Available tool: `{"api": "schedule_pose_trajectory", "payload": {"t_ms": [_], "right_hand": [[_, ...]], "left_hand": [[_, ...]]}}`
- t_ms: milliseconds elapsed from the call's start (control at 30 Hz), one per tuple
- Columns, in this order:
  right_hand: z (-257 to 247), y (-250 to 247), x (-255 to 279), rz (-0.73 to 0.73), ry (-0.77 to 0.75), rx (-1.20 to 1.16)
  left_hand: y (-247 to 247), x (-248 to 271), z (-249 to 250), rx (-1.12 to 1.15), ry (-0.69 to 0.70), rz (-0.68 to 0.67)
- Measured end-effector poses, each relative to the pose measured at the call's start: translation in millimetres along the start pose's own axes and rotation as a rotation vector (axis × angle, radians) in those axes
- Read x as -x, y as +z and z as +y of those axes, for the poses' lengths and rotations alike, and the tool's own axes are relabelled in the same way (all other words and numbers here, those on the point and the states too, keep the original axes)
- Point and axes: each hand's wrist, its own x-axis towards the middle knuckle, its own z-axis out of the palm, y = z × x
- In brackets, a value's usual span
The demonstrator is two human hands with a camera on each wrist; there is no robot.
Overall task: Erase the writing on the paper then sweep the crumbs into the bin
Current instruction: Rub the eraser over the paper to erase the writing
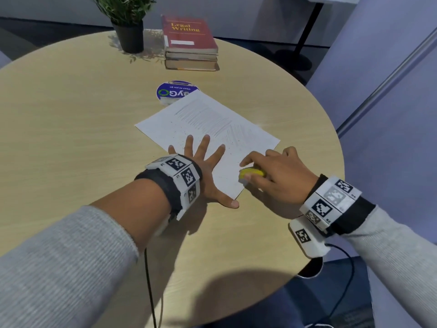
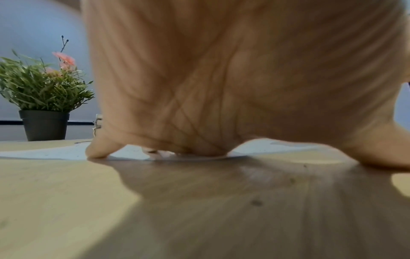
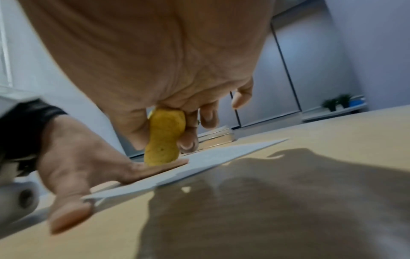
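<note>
A white sheet of paper (image 1: pixel 208 136) with grey pencil hatching lies at an angle on the round wooden table (image 1: pixel 71 129). My left hand (image 1: pixel 205 166) is spread flat, pressing down the paper's near-left part, thumb by its near corner. My right hand (image 1: pixel 272 169) pinches a yellow eraser (image 1: pixel 251 174) at the paper's near-right edge; in the right wrist view the yellow eraser (image 3: pixel 164 138) stands on end just above the paper (image 3: pixel 221 154). Small dark crumbs (image 1: pixel 179 132) dot the sheet. In the left wrist view my palm (image 2: pixel 221 78) fills the frame over the paper (image 2: pixel 55 152).
A potted plant (image 1: pixel 130 31) and a stack of books (image 1: pixel 191 43) stand at the table's far side. A round blue and white lid or disc (image 1: pixel 175 92) lies partly under the paper's far corner. The table edge drops off on the right. No bin is in view.
</note>
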Motion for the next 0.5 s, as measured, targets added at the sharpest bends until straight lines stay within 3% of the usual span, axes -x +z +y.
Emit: {"api": "schedule_pose_trajectory", "payload": {"t_ms": [133, 333, 500], "right_hand": [[12.5, -0.8, 1.3, 0.04, 0.061, -0.087], [12.1, -0.8, -2.0, -0.008, -0.03, -0.069], [23.3, -2.6, -6.9, -0.046, -0.018, -0.072]], "left_hand": [[-10.6, 7.1, -0.1, -0.05, 0.053, 0.013], [-67.1, 26.4, 8.4, 0.072, 0.199, -0.178], [-60.8, 9.7, 15.3, -0.085, 0.225, -0.042]]}}
